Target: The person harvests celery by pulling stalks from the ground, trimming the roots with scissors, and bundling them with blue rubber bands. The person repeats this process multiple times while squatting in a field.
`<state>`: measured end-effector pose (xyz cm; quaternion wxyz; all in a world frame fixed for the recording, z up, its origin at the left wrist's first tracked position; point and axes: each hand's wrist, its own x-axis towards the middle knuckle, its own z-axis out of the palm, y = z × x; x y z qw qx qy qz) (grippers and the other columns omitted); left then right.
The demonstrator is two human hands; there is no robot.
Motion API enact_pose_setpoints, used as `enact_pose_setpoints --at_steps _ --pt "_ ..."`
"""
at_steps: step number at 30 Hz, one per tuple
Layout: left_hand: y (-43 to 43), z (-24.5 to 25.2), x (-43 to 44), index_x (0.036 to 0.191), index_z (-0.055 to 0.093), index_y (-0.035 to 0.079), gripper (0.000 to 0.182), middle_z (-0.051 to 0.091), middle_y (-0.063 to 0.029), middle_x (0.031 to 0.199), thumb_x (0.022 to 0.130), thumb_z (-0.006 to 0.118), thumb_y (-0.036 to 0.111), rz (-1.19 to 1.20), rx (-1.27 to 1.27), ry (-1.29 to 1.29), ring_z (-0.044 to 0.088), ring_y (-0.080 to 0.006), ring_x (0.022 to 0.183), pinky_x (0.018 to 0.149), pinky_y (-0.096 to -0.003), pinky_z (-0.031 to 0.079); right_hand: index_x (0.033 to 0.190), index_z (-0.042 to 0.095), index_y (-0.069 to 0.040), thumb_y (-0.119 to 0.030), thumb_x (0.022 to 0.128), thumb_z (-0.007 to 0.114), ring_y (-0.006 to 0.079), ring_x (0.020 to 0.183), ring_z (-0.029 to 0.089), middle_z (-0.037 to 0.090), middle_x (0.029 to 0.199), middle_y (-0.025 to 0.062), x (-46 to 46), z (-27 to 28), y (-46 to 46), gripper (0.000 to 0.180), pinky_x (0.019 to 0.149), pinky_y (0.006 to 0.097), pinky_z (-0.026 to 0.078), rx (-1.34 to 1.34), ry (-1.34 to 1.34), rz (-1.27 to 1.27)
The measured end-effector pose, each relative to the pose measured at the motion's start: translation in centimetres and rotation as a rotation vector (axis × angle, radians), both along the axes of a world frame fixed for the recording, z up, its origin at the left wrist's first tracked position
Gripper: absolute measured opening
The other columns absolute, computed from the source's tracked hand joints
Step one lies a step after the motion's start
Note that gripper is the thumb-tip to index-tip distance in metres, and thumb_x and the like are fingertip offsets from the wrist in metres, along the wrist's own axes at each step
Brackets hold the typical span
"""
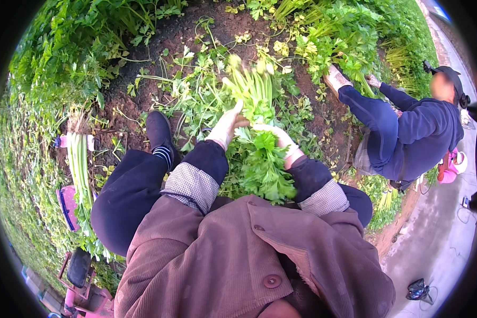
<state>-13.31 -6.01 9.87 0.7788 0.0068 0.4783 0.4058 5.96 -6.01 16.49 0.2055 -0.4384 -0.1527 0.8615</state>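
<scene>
A bunch of pale-green celery (258,90) is between my hands, with its stalk bases pointing away from me. Its leafy tops (266,167) hang towards my lap. My right hand (279,137), in a thin pale glove, grips the bunch where stalks turn to leaves. On the other side, my left hand (228,122) has its thumb and fingers apart beside the stalks; whether it bears any weight is unclear. The far end of the bunch is blurred. Loose celery leaves and stems (198,95) cover the soil underneath.
At my left, a tied celery bunch with roots (78,155) lies across a pink support. Pink machinery (89,300) stands behind it. Standing celery (83,43) grows ahead. A co-worker (413,127) crouches at right among celery, beside a paved strip (429,242) with a black bag (417,289).
</scene>
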Motion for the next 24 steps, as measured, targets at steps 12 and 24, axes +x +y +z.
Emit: enact_pose_setpoints --at_steps 12,24 --pt "6.7 4.5 -14.5 0.12 0.063 0.001 0.038 0.069 -0.0128 0.095 0.082 0.06 -0.003 0.266 0.472 1.164 0.065 -0.0207 0.08 0.077 -0.0339 0.054 0.125 0.06 -0.004 -0.016 0.083 0.071 0.0074 0.096 0.059 0.064 0.109 -0.0012 2.9 23.6 3.5 0.045 0.088 0.0252 0.047 0.482 -0.406 0.436" --pt "5.2 12.9 1.5 0.117 0.062 0.009 0.058 0.061 -0.0159 0.117 0.07 0.083 0.035 0.089 1.5 1.416 0.054 -0.0351 0.117 0.101 -0.0478 0.04 0.125 0.061 -0.006 -0.014 0.088 0.069 0.0086 0.102 0.061 0.065 0.115 0.0004 5.4 24.9 4.0 0.039 0.09 0.0256 0.049 0.304 -0.395 0.171"
